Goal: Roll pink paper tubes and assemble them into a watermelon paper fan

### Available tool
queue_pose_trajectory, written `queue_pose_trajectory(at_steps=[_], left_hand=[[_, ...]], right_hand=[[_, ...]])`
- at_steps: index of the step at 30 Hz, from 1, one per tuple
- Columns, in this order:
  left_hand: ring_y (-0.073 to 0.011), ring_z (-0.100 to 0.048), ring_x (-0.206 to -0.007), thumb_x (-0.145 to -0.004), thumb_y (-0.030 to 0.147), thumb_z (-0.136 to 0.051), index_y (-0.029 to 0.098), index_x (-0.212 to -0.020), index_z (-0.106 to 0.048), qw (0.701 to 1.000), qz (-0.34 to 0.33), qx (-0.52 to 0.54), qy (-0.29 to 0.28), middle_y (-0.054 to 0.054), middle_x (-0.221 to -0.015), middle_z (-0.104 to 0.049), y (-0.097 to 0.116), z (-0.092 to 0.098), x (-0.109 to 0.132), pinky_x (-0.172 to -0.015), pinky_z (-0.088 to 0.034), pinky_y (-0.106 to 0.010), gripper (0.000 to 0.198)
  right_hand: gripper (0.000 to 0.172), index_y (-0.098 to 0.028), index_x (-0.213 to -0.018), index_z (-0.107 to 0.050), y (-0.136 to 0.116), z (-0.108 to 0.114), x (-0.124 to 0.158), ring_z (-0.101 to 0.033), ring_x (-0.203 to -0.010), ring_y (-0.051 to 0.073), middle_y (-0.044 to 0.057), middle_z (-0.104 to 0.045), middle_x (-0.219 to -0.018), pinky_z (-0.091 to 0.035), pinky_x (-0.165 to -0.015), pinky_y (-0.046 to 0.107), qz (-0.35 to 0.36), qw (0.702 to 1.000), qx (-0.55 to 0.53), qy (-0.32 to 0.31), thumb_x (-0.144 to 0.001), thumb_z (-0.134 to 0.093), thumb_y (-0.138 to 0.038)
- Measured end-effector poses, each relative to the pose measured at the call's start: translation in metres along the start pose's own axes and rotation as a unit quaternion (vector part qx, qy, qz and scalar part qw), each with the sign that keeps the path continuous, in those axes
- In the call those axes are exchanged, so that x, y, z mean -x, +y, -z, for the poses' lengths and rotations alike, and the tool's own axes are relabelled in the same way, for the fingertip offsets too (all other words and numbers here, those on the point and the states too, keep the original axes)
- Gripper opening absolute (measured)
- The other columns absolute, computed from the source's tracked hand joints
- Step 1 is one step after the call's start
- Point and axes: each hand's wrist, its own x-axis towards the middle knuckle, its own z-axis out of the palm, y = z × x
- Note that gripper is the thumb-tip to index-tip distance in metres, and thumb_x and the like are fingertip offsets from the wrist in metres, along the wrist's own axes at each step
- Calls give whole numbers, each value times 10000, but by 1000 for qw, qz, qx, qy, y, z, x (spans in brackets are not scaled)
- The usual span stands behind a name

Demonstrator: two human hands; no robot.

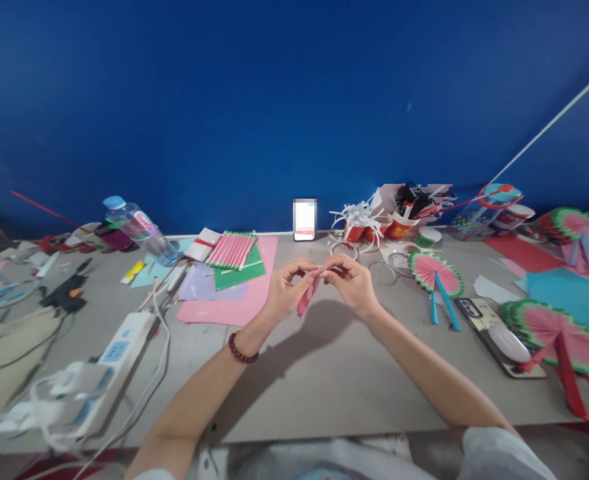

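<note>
Pink folded paper [304, 304] hangs above the middle of a grey desk [294, 400], its upper end pinched between thumb and forefinger of the left hand [287, 290] and the right hand [354, 287] alike. A dark red bead bracelet [242, 351] circles the left wrist. From the paper, a lit phone [304, 220] stands at twelve o'clock — before a blue wall [294, 100] — while a pleated pink-and-green sheet [232, 250] lies at ten, a blue-handled fan [427, 272] between two and three, and a white power strip [133, 333] toward eight.
</note>
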Motion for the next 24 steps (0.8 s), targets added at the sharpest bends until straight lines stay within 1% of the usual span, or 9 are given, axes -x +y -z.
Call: queue_pose_trajectory(at_steps=[4, 6, 8, 10, 12, 14, 16, 20, 24], left_hand=[[-144, -628, -730, -678, 392, -736, 175, -703, -683, 995, 64, 75, -2, -41, -776, -686, 1, 0, -2, -723, -511, -298, 225], [-157, -638, -763, -679, 405, -731, 168, -719, -694, 992, 92, 84, -5, -55, -810, -704, 1, 0, -3, -745, -514, -310, 243], [-167, -640, -790, -681, 413, -727, 169, -787, -710, 992, 103, 67, -12, -68, -856, -716, 2, 1, -3, -759, -512, -315, 267], [-167, -632, -786, -643, 397, -759, 171, -845, -717, 995, 99, 26, -21, -70, -878, -720, 1, -1, -3, -755, -504, -308, 305], [-162, -622, -763, -630, 375, -772, 169, -834, -723, 995, 99, -15, -27, -64, -854, -722, 1, -3, -1, -745, -493, -299, 294], [-166, -623, -768, -665, 382, -745, 163, -794, -728, 993, 114, -28, -33, -63, -831, -722, 0, -5, 0, -758, -485, -300, 255], [-177, -634, -787, -672, 397, -735, 159, -782, -731, 989, 144, 1, -40, -64, -828, -725, 0, -7, 1, -782, -484, -311, 262], [-186, -649, -774, -597, 405, -781, 158, -759, -732, 976, 198, 75, -40, -58, -806, -733, 0, -8, 1, -792, -492, -325, 299], [-173, -642, -723, -562, 406, -799, 156, -703, -722, 973, 212, 89, -30, -48, -746, -727, -1, -9, 0, -758, -498, -316, 296]], right_hand=[[198, -190, -717, -617, -3, 2, -1, -539, -651, 119, 19, -572, -773, -492, -596, 271, -9, 1000, -6, -5, -694, -729, -352], [179, -190, -724, -622, -3, 2, -2, -544, -658, 118, 17, -579, -776, -488, -606, 268, -10, 1000, -6, 0, -696, -729, -331], [173, -189, -729, -626, -3, 3, -3, -552, -670, 121, 14, -584, -768, -485, -618, 267, -14, 1000, -2, 11, -694, -727, -325], [183, -185, -719, -625, -3, 4, -4, -559, -675, 124, 10, -586, -747, -482, -624, 266, -23, 1000, 2, 17, -688, -727, -334], [195, -179, -705, -624, -4, 5, -5, -565, -674, 124, 8, -590, -730, -478, -625, 261, -34, 999, 11, 13, -682, -728, -341], [210, -171, -699, -623, -5, 6, -5, -566, -659, 121, 10, -598, -720, -474, -616, 256, -46, 999, 24, 10, -679, -729, -352], [234, -166, -697, -620, -6, 7, -6, -568, -627, 118, 10, -605, -693, -473, -594, 252, -63, 998, 23, 7, -675, -730, -370], [256, -163, -698, -621, -6, 7, -6, -586, -585, 117, 3, -612, -651, -478, -563, 246, -91, 996, -4, 5, -655, -743, -384], [271, -165, -708, -633, -4, 7, -5, -583, -573, 116, 9, -625, -660, -482, -543, 244, -97, 995, -2, 13, -640, -749, -400]])
